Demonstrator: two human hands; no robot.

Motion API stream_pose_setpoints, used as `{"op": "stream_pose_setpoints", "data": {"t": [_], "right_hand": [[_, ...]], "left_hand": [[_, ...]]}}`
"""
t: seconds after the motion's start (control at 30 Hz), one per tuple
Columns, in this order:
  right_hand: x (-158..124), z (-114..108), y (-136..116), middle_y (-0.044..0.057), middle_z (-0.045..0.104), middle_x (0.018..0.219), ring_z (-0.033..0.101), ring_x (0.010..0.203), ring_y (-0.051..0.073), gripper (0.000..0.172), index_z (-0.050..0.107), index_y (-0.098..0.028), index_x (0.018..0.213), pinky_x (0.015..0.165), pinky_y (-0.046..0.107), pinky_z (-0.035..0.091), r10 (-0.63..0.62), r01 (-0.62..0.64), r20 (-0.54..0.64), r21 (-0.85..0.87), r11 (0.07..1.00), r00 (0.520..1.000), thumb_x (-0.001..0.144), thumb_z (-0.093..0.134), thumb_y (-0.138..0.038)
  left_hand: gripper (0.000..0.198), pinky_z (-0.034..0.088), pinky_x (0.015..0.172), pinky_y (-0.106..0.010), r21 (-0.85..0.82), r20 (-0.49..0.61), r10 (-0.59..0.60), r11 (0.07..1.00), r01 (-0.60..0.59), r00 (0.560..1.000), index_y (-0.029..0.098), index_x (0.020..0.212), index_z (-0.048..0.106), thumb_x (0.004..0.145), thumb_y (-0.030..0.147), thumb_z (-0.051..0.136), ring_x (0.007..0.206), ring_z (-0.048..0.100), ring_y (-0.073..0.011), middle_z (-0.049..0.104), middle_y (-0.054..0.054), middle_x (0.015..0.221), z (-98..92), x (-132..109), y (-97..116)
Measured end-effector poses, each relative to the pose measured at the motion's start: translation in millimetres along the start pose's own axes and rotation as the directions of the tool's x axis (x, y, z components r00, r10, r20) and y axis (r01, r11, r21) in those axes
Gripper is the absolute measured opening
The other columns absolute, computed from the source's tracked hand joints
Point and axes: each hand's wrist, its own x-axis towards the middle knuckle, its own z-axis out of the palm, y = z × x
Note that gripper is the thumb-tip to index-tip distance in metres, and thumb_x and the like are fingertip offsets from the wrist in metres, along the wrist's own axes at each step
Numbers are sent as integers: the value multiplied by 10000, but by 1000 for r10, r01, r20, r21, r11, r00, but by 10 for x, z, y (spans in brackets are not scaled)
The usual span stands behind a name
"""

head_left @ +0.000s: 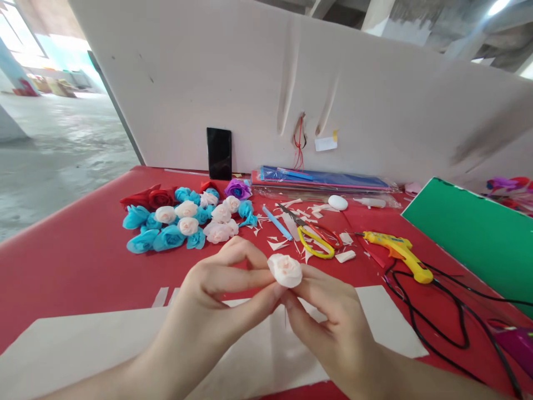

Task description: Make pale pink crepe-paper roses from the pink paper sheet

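Note:
A pale pink paper rose is pinched between both hands at the middle of the view, its bloom facing up. My left hand grips it from the left with thumb and fingertips. From the right, my right hand closes on its base; a thin stem shows faintly below. Under the hands lies a large sheet of off-white paper. Beyond them on the red table sits a cluster of finished paper flowers: blue ones, pale pink ones, a purple one and red ones.
Scissors with yellow and red handles, a blue stick and paper scraps lie mid-table. A yellow glue gun with a black cord is at right, near a green board. A phone leans on the back panel.

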Motion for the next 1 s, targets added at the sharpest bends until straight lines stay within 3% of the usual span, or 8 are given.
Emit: {"op": "stream_pose_setpoints", "data": {"t": [0.17, 0.3, 0.4, 0.53, 0.73, 0.87, 1.0], "right_hand": [[11, -23, 3, 37, 670, 664, 631, 627, 141, 269, 725, -117, 802, 615, 214, 534, -56, 56, 13, 10, 998, 998, 1007, 551, -132], [41, -11, -2, 11, 630, 619, 549, 551, 118, 339, 688, -154, 753, 524, 201, 484, -132, 132, -59, -7, 991, 990, 1045, 537, -238], [46, -11, -9, 3, 610, 594, 572, 574, 130, 374, 662, -182, 747, 531, 213, 487, -159, 160, -70, 13, 987, 985, 1065, 496, -285], [33, -65, 30, 49, 701, 716, 658, 727, 188, 289, 700, -205, 901, 657, 285, 547, -187, 187, -2, 6, 982, 982, 1066, 472, -270], [73, -151, 142, 58, 742, 786, 630, 729, 184, 216, 648, -196, 921, 697, 313, 539, -309, 304, -20, -115, 946, 951, 1040, 470, -165], [90, -176, 168, 45, 750, 790, 630, 722, 175, 247, 627, -199, 865, 696, 318, 516, -338, 336, 26, -185, 923, 941, 1037, 459, -147], [84, -183, 175, 32, 760, 794, 640, 709, 168, 211, 630, -187, 934, 722, 343, 505, -351, 361, 83, -196, 912, 933, 1032, 453, -129]], "left_hand": [[282, 487, 619, -195, 78, -7, 160, 984, -159, 987, 319, 624, 790, 826, 144, 700, 651, 569, -130, 644, 41, 656, -12, 36, 28], [280, 514, 670, -216, 74, 39, 194, 978, -196, 980, 367, 725, 827, 851, 144, 713, 678, 584, -143, 666, 43, 698, -35, 41, 25], [275, 530, 675, -207, 36, 59, 164, 985, -167, 985, 407, 784, 842, 862, 169, 729, 694, 593, -146, 657, 42, 712, -52, 21, 20], [193, 544, 714, -174, -54, 97, 85, 995, -80, 992, 429, 909, 830, 894, 261, 735, 723, 616, -128, 676, 56, 790, -73, 3, 58], [182, 511, 656, -108, -146, 64, 24, 989, -14, 998, 287, 727, 707, 907, 264, 690, 660, 598, -94, 682, 84, 711, -97, -25, 140], [236, 558, 701, -179, -133, 160, -19, 990, 40, 987, 293, 798, 701, 980, 401, 598, 717, 657, -144, 709, 52, 762, -95, -85, 117], [254, 588, 819, -295, -169, 162, -51, 982, 79, 986, 309, 798, 727, 912, 521, 645, 832, 686, -233, 758, 18, 845, -48, -98, 109]]}}
